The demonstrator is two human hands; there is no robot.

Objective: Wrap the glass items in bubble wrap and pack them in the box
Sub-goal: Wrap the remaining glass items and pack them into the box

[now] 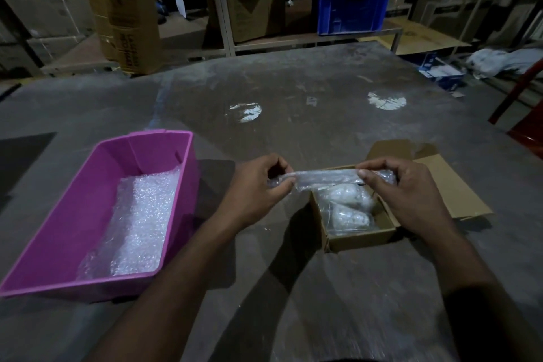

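A long item rolled in bubble wrap is held level just above the far end of an open cardboard box. My left hand pinches its left end and my right hand pinches its right end. Two wrapped bundles lie inside the box, one behind the other. The box's flaps are folded out to the back and right.
A pink plastic bin at the left holds loose sheets of bubble wrap. Everything sits on a grey worn table. Shelves, cardboard cartons and a blue crate stand beyond the table's far edge. A red frame is at the right.
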